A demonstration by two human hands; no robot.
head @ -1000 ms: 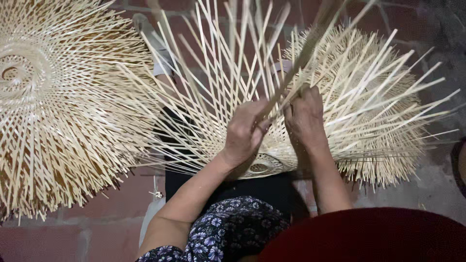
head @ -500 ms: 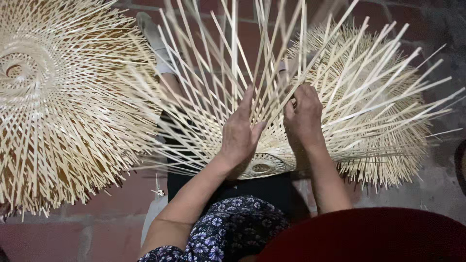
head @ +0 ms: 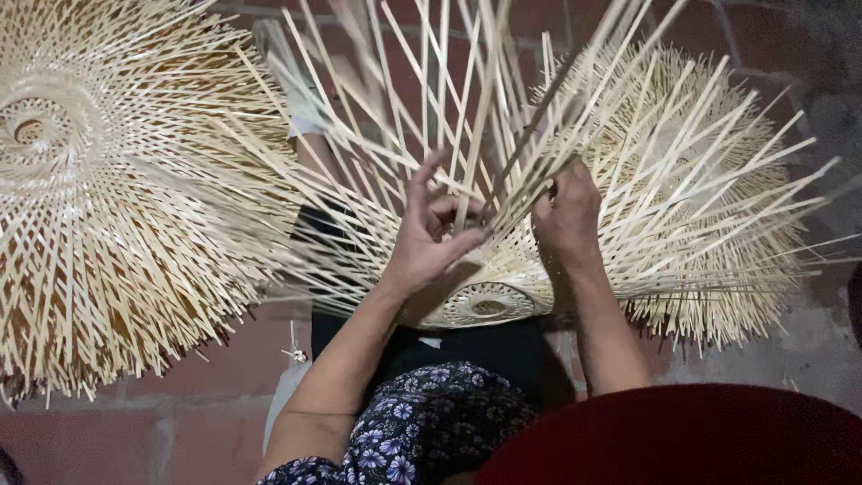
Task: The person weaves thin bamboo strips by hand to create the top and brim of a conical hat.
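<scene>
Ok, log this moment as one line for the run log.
left hand: fingering a bamboo strip | right hand: gripping strips | work: half-woven bamboo basket on lap | beside: another woven piece
</scene>
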